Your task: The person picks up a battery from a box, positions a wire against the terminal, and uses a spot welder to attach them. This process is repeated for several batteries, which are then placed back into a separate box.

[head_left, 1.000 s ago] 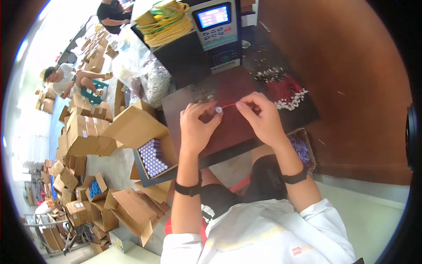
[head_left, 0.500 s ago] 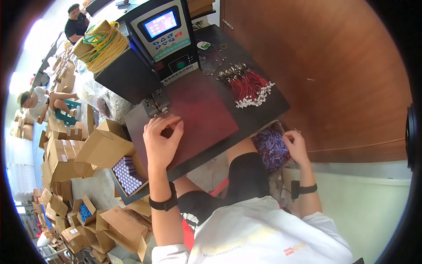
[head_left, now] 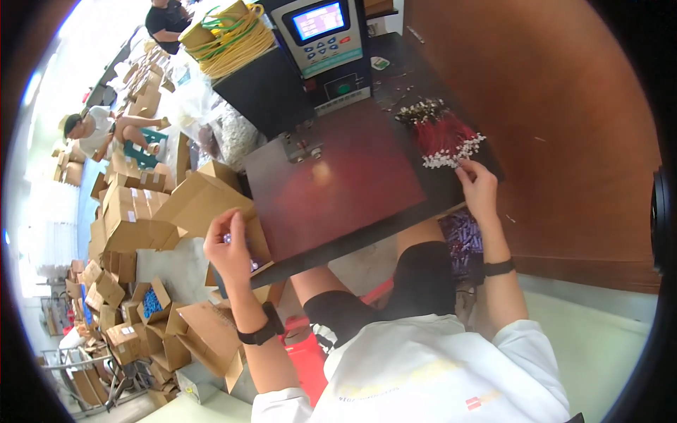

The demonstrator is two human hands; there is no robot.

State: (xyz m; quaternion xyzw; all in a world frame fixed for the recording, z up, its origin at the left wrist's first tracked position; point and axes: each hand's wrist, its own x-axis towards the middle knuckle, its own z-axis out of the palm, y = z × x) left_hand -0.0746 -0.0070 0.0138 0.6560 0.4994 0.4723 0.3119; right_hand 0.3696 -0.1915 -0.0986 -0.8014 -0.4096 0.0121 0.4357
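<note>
My left hand hangs past the left edge of the dark red work table, over an open cardboard box; its fingers are pinched on a small pale part. My right hand reaches to the table's right side and touches the near end of a bundle of red wires with white connectors. A small metal fixture sits at the table's far edge, in front of a grey machine with a blue screen and buttons.
Many cardboard boxes pile up on the floor to my left. A coil of yellow and green cable lies on a black box. A tray of purple parts sits under the table's right edge. Other people sit far left.
My left hand has left the table top and dropped down over the box at the left. My right hand has risen from the purple parts tray to the red wire bundle.
</note>
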